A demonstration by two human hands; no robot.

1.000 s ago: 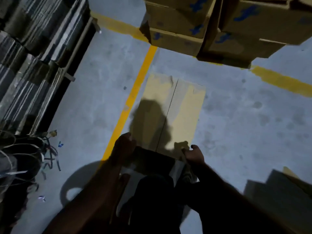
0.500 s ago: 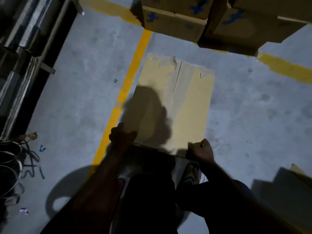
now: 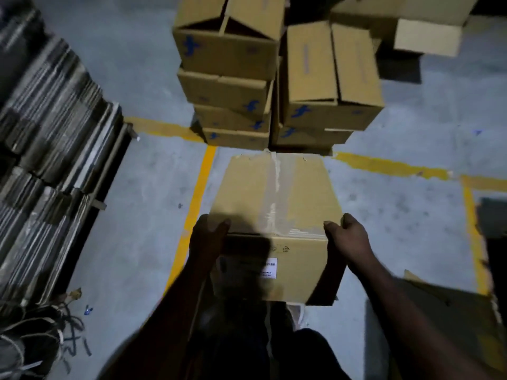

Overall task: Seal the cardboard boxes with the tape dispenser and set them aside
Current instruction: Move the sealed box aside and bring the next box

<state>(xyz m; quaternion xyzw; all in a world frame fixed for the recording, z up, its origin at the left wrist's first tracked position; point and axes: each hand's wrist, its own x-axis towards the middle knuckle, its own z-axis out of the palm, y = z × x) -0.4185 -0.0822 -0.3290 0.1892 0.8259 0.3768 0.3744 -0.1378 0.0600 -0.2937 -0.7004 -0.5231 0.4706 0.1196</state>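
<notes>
I hold a brown cardboard box (image 3: 277, 204) in front of me, above the floor. Clear tape runs along its closed top seam. A white label shows on its near face. My left hand (image 3: 207, 238) grips the near left top corner, thumb on the top. My right hand (image 3: 347, 237) grips the near right top corner, fingers curled round the side. No tape dispenser is in view.
Stacks of cardboard boxes (image 3: 227, 78) with blue marks stand just beyond the held box, some with open flaps. Flattened cartons (image 3: 46, 149) are piled on the left. Yellow lines (image 3: 192, 209) cross the grey floor. Strapping scraps (image 3: 41, 338) lie bottom left; flat cardboard (image 3: 450, 305) lies at right.
The box has come up off the floor in both hands, its near face now showing. My view has lifted, bringing the stacked boxes ahead into sight.
</notes>
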